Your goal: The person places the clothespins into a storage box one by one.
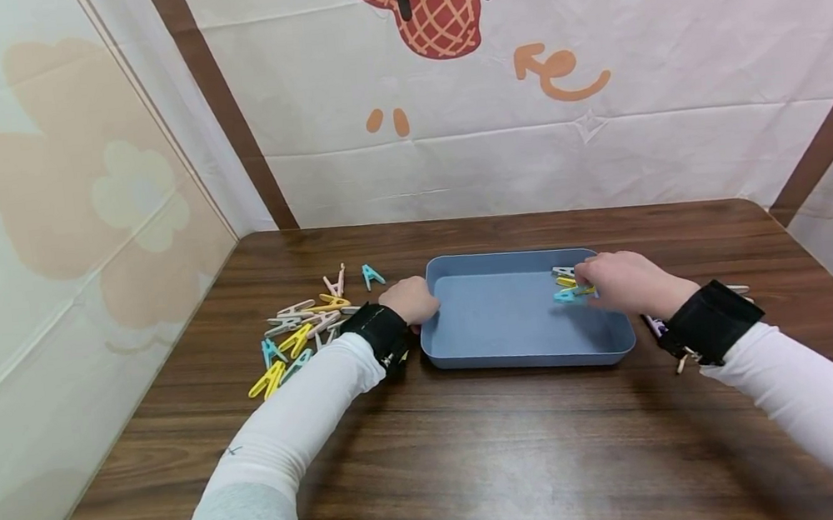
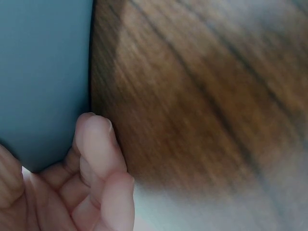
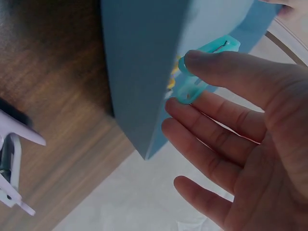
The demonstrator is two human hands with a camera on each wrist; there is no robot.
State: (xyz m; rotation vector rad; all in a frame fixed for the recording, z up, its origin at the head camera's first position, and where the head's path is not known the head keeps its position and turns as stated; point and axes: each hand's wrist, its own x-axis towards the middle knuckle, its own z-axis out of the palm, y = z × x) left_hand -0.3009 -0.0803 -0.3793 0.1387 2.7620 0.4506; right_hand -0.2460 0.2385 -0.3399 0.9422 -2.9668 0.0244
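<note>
My left hand [image 1: 410, 300] grips the left end of a blue plastic tray [image 1: 501, 361]. In the left wrist view its fingers [image 2: 98, 144] curl at the tray's corner. Over the tray's right part, my right hand [image 1: 625, 282] pinches a teal clothespin [image 3: 222, 46] between thumb and fingertips, the other fingers spread. Below and beside that clothespin, a yellow clothespin [image 1: 565, 282] and a grey clothespin [image 1: 562, 271] lie inside the tray near its right end.
Several clothespins in yellow, teal, pink and grey form a pile [image 1: 296, 338] left of the tray. One teal clothespin [image 1: 371, 276] lies apart behind it. Pale purple clothespins [image 3: 12, 159] lie right of the tray, partly hidden by my right wrist. Fabric walls [image 1: 453, 173] border the table.
</note>
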